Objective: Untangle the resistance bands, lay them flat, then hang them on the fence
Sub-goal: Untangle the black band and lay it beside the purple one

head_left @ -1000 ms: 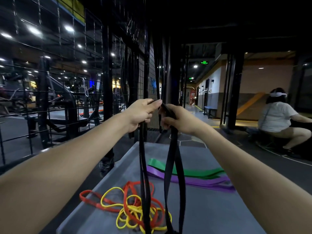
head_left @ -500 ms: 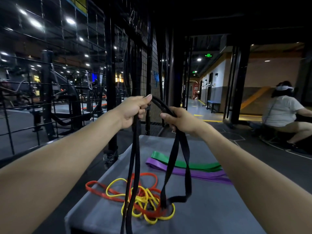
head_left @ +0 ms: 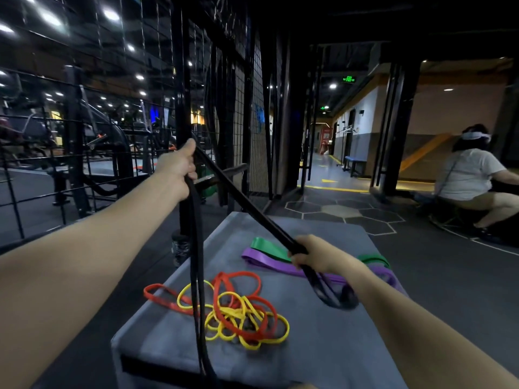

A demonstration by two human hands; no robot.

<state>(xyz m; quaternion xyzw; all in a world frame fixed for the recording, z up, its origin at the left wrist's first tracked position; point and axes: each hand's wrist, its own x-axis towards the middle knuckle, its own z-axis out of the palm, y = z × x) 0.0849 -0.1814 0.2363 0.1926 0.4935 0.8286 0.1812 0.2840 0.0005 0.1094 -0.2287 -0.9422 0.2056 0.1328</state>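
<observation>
Black band stretched taut between hands; left fingers and right fingers both curled tight round it.

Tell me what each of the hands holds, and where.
Both grip the long black rubber resistance band: left hand at its raised upper bend, right hand lower, near its looped end.

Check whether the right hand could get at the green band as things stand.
Probably not yet: the right hand sits just beside the green band, nothing between them, but it grips the black band and would have to let go first.
</observation>
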